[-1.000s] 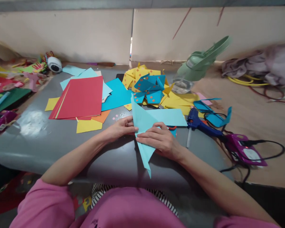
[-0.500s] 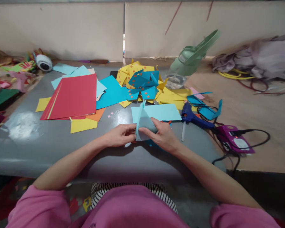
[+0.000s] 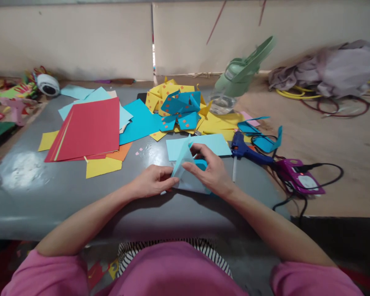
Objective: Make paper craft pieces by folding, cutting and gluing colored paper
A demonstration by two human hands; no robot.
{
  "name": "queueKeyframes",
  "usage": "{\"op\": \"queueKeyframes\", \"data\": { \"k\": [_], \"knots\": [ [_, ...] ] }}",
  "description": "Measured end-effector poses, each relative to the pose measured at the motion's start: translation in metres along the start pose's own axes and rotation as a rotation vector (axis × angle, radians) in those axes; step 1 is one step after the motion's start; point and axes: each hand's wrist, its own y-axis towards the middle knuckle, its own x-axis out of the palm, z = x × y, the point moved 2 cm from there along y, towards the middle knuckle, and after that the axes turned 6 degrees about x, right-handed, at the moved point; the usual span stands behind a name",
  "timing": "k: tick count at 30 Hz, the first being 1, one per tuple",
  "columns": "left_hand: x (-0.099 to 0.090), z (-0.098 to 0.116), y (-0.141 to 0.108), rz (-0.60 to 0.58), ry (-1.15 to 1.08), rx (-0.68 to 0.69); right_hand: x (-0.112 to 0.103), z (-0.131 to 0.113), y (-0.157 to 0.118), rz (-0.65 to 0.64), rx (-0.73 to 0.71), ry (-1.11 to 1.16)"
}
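Observation:
Between my hands, close to the table's front edge, is a folded light blue paper (image 3: 182,155), its pointed tip upward. My left hand (image 3: 156,179) pinches its lower left edge between thumb and fingers. On the other side my right hand (image 3: 212,169) grips it, thumb on the near face and fingers bent behind. Part of the fold is covered by my fingers. Just beyond lies a flat light blue paper strip (image 3: 214,144). A brighter blue paper piece (image 3: 201,164) shows under my right hand.
A red paper stack (image 3: 89,129) lies left. Folded yellow (image 3: 169,91) and blue (image 3: 185,102) paper shapes with orange squares sit at the back. At right are a blue glue gun (image 3: 243,147), a purple power strip (image 3: 299,176) with cords, and a green-lidded bottle (image 3: 234,78).
The light blue paper has opened from a narrow upright fold into a wider, leaning shape. My right hand's fingers have lifted behind it. The whole view has shifted slightly.

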Motion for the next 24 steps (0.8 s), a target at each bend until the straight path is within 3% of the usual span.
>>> {"op": "queueKeyframes", "data": {
  "k": [7, 14, 19, 24],
  "knots": [
    [0.0035, 0.0031, -0.0029, -0.103, 0.046, -0.005, 0.0008, -0.0013, 0.0, -0.061, 0.076, 0.218],
    [0.0044, 0.0064, -0.0009, 0.088, 0.055, 0.066, 0.0059, -0.0023, -0.0017, -0.134, 0.114, 0.278],
    [0.006, 0.0088, -0.0027, 0.023, 0.078, 0.104, 0.0089, -0.0015, -0.0024, -0.176, 0.127, 0.269],
    [0.0058, 0.0091, -0.0026, 0.03, 0.094, 0.118, 0.0094, -0.0007, -0.0035, -0.182, 0.091, 0.254]
  ]
}}
